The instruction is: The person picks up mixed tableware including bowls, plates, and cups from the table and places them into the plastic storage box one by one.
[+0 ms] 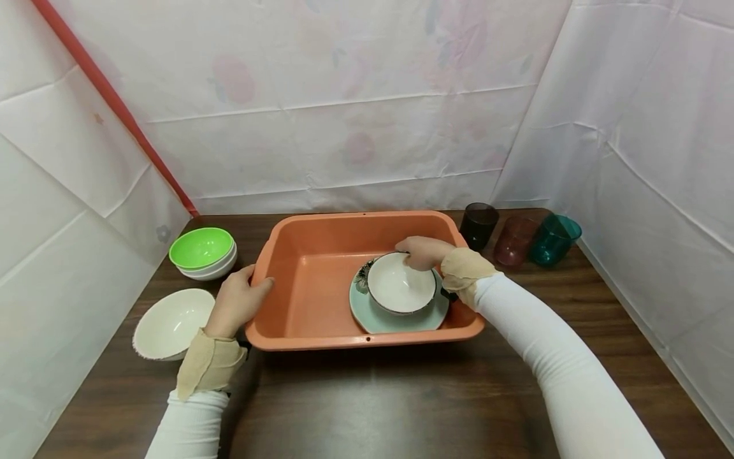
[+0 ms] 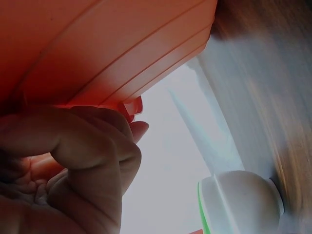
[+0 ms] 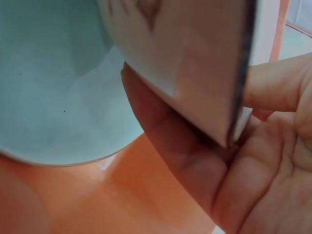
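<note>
we're right over the orange tub [image 1: 321, 299], and the right hand [image 1: 425, 253] has the action: its fingers pinch the white dark-rimmed bowl [image 1: 401, 284] at the far rim, pressing the wall from both sides. that bowl is inside the tub, toward the right, over the pale green plate [image 1: 420, 321]; whether its base touches the plate, we can't tell. over on the left, the left hand [image 1: 236, 303] grips the tub's left rim, thumb on top, fingers curled outside, which looks to us like bracing. we'd call the step in hand handling the bowl within the tub; going down or coming up, we can't say. either way, we judge the next move calls for a steady tub, a level bowl and, for a set-down, fingers easing off without nudging the plate. look wider: far left on the tabletop [image 1: 367, 401], a green bowl [image 1: 201, 247] nests in white bowls [image 1: 215, 271], with a larger white bowl [image 1: 172, 325] nearer us; far right, a black cup [image 1: 478, 226], a red cup [image 1: 512, 242] and a teal cup [image 1: 553, 245].
</note>
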Demonstrator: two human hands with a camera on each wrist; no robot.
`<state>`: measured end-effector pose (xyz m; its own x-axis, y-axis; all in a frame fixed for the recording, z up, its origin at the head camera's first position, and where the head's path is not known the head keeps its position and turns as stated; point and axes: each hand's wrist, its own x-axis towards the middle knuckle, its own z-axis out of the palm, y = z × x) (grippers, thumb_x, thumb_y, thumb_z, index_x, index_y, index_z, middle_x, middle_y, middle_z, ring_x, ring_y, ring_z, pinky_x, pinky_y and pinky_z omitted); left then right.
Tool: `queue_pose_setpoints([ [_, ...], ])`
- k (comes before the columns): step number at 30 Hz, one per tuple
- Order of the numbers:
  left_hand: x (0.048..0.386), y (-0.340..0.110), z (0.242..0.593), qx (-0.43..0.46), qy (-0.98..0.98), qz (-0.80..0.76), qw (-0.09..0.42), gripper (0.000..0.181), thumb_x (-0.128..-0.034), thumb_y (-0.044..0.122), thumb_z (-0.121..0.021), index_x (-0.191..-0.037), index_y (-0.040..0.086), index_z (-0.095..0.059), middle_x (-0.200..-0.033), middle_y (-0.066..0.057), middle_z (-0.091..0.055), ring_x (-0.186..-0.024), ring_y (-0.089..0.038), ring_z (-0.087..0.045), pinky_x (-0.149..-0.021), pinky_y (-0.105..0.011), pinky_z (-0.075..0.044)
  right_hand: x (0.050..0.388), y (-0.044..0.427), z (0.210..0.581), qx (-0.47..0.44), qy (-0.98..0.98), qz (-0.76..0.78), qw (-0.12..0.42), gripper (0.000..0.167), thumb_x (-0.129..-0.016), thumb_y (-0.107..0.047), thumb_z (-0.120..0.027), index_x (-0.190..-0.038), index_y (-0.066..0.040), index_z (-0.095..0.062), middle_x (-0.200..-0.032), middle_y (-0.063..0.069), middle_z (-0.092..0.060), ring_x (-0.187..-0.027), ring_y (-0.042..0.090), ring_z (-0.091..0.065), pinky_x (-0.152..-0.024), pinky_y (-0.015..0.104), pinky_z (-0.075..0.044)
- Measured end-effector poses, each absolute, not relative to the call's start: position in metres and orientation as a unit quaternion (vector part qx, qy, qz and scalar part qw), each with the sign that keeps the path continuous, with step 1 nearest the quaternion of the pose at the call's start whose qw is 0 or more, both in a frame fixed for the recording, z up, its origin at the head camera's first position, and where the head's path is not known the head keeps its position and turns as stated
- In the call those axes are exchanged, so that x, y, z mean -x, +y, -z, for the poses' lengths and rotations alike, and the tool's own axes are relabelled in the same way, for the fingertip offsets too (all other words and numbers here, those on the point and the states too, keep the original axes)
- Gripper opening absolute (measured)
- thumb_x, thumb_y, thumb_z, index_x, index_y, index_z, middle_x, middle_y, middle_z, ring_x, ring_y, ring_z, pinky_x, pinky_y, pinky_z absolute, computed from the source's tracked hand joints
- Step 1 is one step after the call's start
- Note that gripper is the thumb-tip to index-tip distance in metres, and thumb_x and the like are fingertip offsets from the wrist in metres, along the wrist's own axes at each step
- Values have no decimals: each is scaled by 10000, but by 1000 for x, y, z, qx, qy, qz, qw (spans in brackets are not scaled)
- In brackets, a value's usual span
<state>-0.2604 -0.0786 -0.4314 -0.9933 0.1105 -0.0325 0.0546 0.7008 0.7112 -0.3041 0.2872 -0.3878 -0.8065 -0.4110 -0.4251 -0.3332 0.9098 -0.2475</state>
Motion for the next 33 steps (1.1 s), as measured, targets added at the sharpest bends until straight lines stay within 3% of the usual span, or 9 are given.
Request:
queue_pose_setpoints([
  [2,261,-79,432,-46,922,-384,37,480,-974,262,-510,-1340,-49,-515,-1090,-254,-667,-835,-259,-682,-700,-343,-562,305,287,388,194,947,77,244,288,-1002,-65,-454,-1265,-31,-566,-1204,126,-618,-1023,226,-541,-849,349,-419],
  [8,262,-80,432,-49,919,-389,38,491,-977,261,-506,-1356,-52,-501,-1094,-260,-665,-829,-256,-685,-694,-346,-563,309,285,391,197,945,59,253,229,-993,-50,-446,-1176,-38,-582,-1132,122,-616,-990,228,-526,-840,347,-402],
  [13,262,-80,433,-51,919,-390,38,496,-980,269,-505,-1362,-48,-498,-1100,-256,-665,-834,-253,-682,-702,-343,-559,310,283,390,193,945,52,259,299,-977,-41,-443,-1240,-51,-586,-1257,122,-609,-1108,236,-548,-933,366,-435],
  [25,261,-80,433,-50,918,-391,41,504,-979,265,-512,-1371,-52,-489,-1123,-260,-658,-873,-278,-680,-731,-363,-561,309,286,384,168,944,94,267,167,-926,-24,-530,-978,-47,-687,-871,58,-645,-701,146,-502,-629,240,-405],
  [33,262,-80,434,-49,919,-388,45,507,-979,267,-513,-1372,-53,-486,-1126,-261,-655,-878,-280,-679,-742,-375,-562,307,285,381,161,950,101,248,218,-944,-169,-611,-1104,-62,-714,-1039,60,-706,-814,138,-584,-730,263,-483],
])
